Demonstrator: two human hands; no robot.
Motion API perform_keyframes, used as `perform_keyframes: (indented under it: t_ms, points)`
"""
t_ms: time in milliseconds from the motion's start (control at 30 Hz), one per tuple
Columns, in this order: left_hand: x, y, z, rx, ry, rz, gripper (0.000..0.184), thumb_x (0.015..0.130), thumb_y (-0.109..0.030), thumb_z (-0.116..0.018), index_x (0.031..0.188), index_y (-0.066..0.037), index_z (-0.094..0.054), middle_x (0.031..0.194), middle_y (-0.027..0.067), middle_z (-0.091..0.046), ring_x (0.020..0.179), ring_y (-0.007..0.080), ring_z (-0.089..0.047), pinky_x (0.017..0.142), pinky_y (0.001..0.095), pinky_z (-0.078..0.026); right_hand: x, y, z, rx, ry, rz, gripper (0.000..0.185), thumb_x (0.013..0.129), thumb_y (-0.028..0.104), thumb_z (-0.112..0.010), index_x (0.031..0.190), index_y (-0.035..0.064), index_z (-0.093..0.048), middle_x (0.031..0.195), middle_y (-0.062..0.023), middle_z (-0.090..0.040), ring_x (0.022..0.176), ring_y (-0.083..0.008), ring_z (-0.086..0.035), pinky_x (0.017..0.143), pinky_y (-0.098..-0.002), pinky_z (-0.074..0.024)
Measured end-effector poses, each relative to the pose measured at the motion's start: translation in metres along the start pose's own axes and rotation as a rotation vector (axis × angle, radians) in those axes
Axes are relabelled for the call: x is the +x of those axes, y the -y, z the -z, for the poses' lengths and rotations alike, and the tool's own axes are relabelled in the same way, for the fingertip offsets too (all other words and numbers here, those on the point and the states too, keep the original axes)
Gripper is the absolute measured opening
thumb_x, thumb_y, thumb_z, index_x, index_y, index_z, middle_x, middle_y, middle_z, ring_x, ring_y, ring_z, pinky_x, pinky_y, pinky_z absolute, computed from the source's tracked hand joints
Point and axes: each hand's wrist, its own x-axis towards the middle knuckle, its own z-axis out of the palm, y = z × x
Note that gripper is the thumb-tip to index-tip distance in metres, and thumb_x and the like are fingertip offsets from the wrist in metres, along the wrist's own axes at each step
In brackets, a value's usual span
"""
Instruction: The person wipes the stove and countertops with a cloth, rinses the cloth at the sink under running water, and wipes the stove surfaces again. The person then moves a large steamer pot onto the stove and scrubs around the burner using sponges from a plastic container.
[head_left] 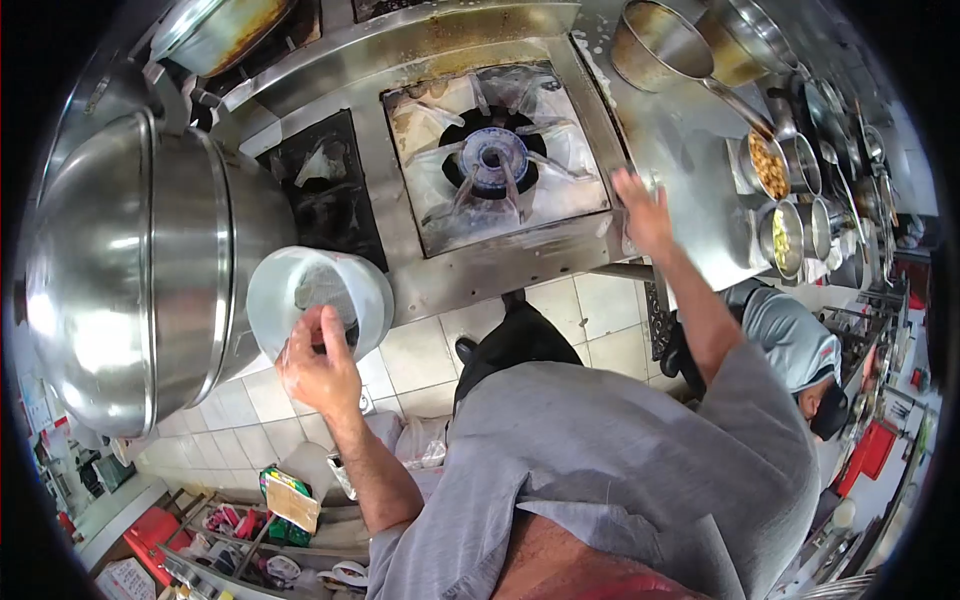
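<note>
My left hand (322, 368) grips the near rim of a translucent white plastic bucket (376, 300), with the thumb and fingers bent over the edge. Something dark and greyish shows inside it, too unclear to name. The bucket is held beside a large domed steel pot (90, 270), at the stove's left front. My right hand (645, 212) is at the right front corner of the steel stove (520, 262), fingers stretched out and holding nothing. Whether its fingertips touch the metal I cannot tell. Between the hands lies a gas burner (493, 160) with no flame visible.
A long-handled saucepan (660, 45) stands on the right counter, near a pan of brown pieces (768, 165) and a pan of pale green pieces (782, 240). A co-worker (785, 335) bends at the right. Behind me is a low shelf (240, 550) with packages.
</note>
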Motion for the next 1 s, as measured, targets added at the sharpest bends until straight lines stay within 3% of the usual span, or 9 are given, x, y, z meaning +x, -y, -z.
perform_keyframes:
  t_ms: [167,267,333,500,533,600,733,867,1000]
  points:
    - [-0.004,0.005,0.007,0.114,0.019,-0.144,0.020,0.083,-0.033,-0.063,0.083,-0.014,-0.068,0.066,-0.0001,-0.064,0.061,0.0179,-0.060,0.070,0.0334,-0.043,-0.072,0.142,-0.034,0.258,-0.286,0.082,0.073,0.072,-0.005,-0.047,0.141,0.0090,-0.028,0.149,-0.0119,-0.021,0.139,-0.0300,-0.017,0.105,-0.0605,-0.0153]
    - [-0.006,0.005,0.009,0.124,0.056,-0.133,0.022,0.083,-0.035,-0.061,0.084,-0.015,-0.068,0.066,-0.0015,-0.065,0.063,0.0188,-0.062,0.071,0.0348,-0.043,-0.070,0.232,0.023,0.323,0.013,0.183,0.066,0.073,-0.004,-0.047,0.136,0.0085,-0.032,0.145,-0.0120,-0.028,0.137,-0.0316,-0.020,0.104,-0.0617,-0.0151]
    - [-0.005,0.010,0.009,0.182,0.038,-0.149,0.021,0.083,-0.035,-0.061,0.083,-0.015,-0.068,0.067,-0.0021,-0.065,0.064,0.0197,-0.062,0.072,0.0356,-0.043,-0.072,0.247,-0.005,0.222,-0.260,0.415,0.070,0.068,-0.004,-0.051,0.135,0.0049,-0.032,0.142,-0.0143,-0.031,0.137,-0.0279,-0.022,0.102,-0.0604,-0.0157]
    - [-0.010,0.017,0.007,0.183,-0.012,-0.224,0.019,0.081,-0.033,-0.063,0.082,-0.015,-0.068,0.067,-0.0020,-0.065,0.067,0.0202,-0.063,0.072,0.0364,-0.044,-0.078,0.094,-0.011,-0.092,-0.121,-0.143,0.084,0.070,0.005,-0.065,0.142,0.0119,-0.022,0.147,-0.0092,-0.023,0.137,-0.0232,-0.020,0.105,-0.0602,-0.0191]
    - [-0.010,0.018,0.006,0.186,-0.015,-0.218,0.019,0.081,-0.033,-0.063,0.082,-0.015,-0.068,0.067,-0.0020,-0.065,0.067,0.0202,-0.063,0.072,0.0364,-0.044,-0.083,0.083,0.005,-0.001,-0.069,-0.232,0.067,0.079,0.003,-0.050,0.141,0.0084,-0.025,0.151,-0.0065,-0.016,0.138,-0.0242,-0.018,0.106,-0.0599,-0.0146]
    - [-0.009,0.021,0.003,0.172,-0.062,-0.256,0.019,0.080,-0.032,-0.064,0.081,-0.014,-0.067,0.067,-0.0017,-0.066,0.068,0.0198,-0.063,0.073,0.0363,-0.043,-0.075,0.092,-0.048,0.042,-0.381,-0.307,0.067,0.077,0.001,-0.050,0.140,0.0076,-0.028,0.150,-0.0066,-0.018,0.138,-0.0249,-0.019,0.106,-0.0610,-0.0147]
    - [-0.008,0.015,0.005,0.168,-0.069,-0.227,0.020,0.079,-0.032,-0.065,0.084,-0.013,-0.067,0.068,-0.0016,-0.066,0.069,0.0198,-0.064,0.074,0.0367,-0.043,-0.091,0.218,-0.048,0.036,-0.410,-0.021,0.059,0.077,0.007,-0.052,0.134,0.0078,-0.038,0.142,-0.0095,-0.034,0.131,-0.0266,-0.032,0.101,-0.0590,-0.0229]
    - [-0.004,0.019,0.005,0.127,-0.099,-0.273,0.023,0.079,-0.030,-0.064,0.093,-0.012,-0.065,0.076,-0.0016,-0.066,0.070,0.0193,-0.062,0.074,0.0368,-0.042,-0.090,0.226,-0.034,0.219,-0.542,0.278,0.050,0.075,0.004,-0.055,0.124,0.0115,-0.050,0.130,-0.0105,-0.048,0.123,-0.0267,-0.042,0.101,-0.0577,-0.0266]
    - [-0.008,0.021,0.010,-0.080,-0.135,-0.300,0.025,0.080,-0.023,-0.065,0.101,-0.010,-0.061,0.092,-0.0001,-0.061,0.067,0.0172,-0.058,0.076,0.0352,-0.041,-0.065,0.218,0.042,0.629,-0.259,0.299,0.030,0.080,0.002,-0.053,0.109,0.0082,-0.061,0.102,-0.0143,-0.065,0.103,-0.0267,-0.059,0.097,-0.0414,-0.0395]
